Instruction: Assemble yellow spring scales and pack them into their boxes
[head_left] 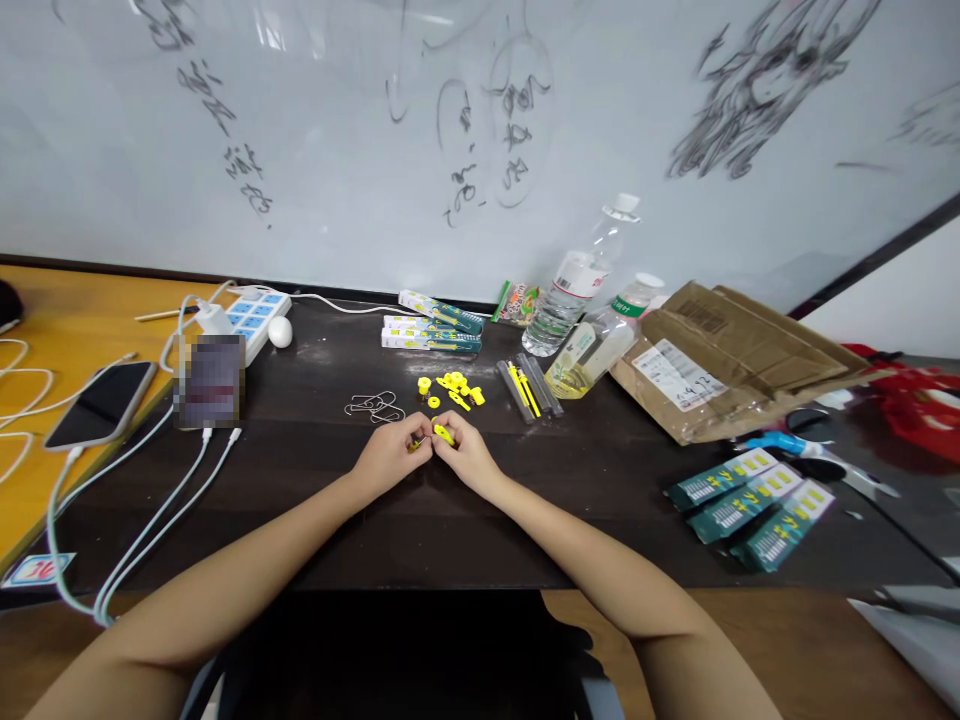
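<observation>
Close together above the dark table's front half, both hands meet at the fingertips. My right hand is closed in a pinch on a small yellow plastic piece. My left hand is also pinched, with a small piece partly showing between its fingers, too small to name. Just beyond the hands lies a loose group of yellow plastic pieces, some of them round like little wheels. Several bent metal wires lie beyond my left hand. Clear and yellow sticks rest farther right.
Slim boxes are stacked at the back, with more boxes at right. A water bottle, a tilted bottle and a cardboard parcel stand back right. Phone, power strip and white cables occupy the left.
</observation>
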